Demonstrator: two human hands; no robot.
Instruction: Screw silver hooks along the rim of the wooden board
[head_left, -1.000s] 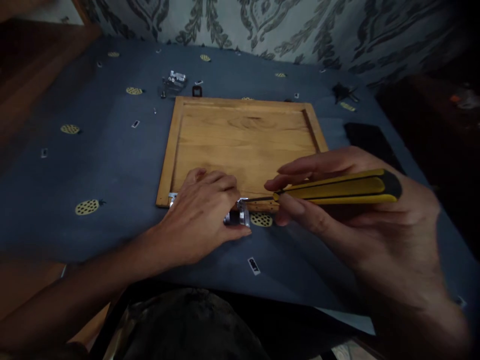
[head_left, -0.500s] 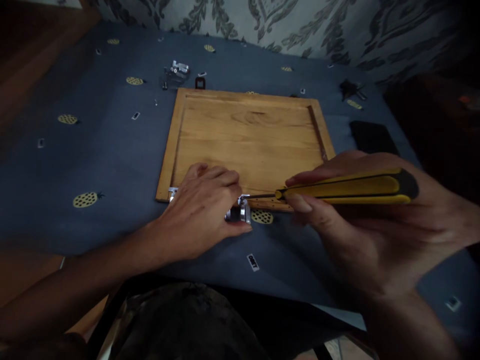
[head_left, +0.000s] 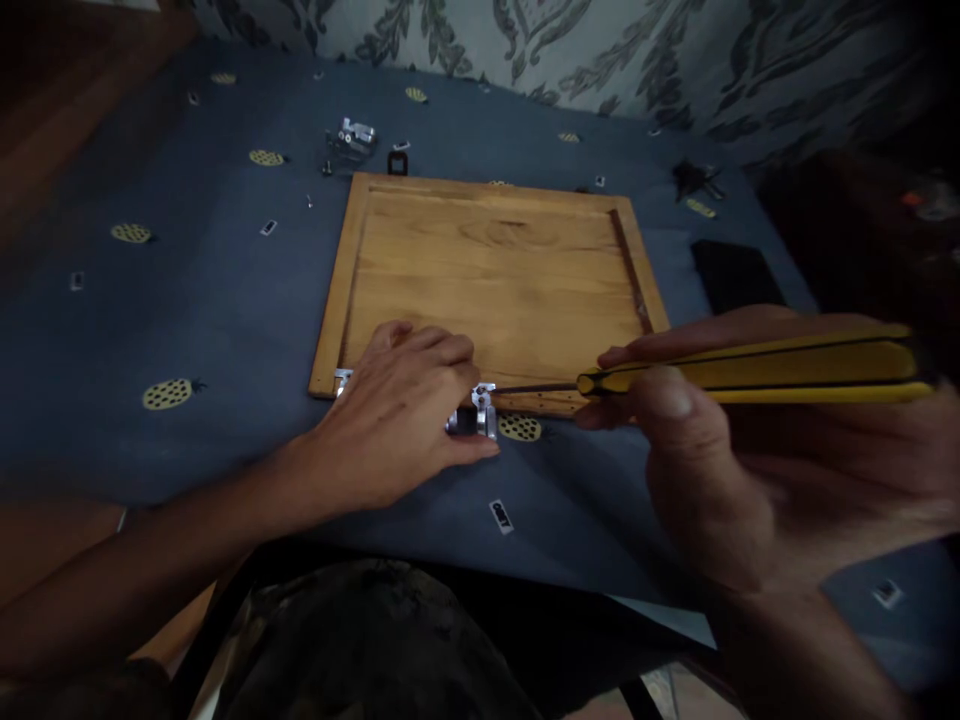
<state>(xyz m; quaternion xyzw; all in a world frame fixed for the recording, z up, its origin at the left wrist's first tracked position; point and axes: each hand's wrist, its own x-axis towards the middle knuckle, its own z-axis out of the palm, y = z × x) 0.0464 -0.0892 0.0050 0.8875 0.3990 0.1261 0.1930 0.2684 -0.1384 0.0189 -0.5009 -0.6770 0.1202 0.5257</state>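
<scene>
A framed wooden panel (head_left: pixel 487 270), like a small cabinet door, lies flat on the cloth. At its near edge sits a shiny metal cabinet hinge (head_left: pixel 484 405). My left hand (head_left: pixel 409 405) is curled over this hinge, thumb on the near side and fingers on the panel side; part of the hinge is hidden beneath it. My right hand (head_left: pixel 720 450) grips a yellow-and-black screwdriver (head_left: pixel 750 372) held nearly level. Its thin shaft points left at the hinge, with the tip just right of the metal. Another bit of metal (head_left: pixel 343 378) shows left of my left hand.
Loose hinge parts (head_left: pixel 352 138) lie behind the panel at the left, with a small screw (head_left: pixel 309 201) nearby. A dark square-holed piece (head_left: pixel 397 163) touches the far edge. On the right are a black flat object (head_left: pixel 735 275) and a dark small item (head_left: pixel 696 180).
My right hand has drawn the screwdriver to the right, and its tip has backed off from the hinge. My left hand stays on the hinge. The view has shifted slightly.
</scene>
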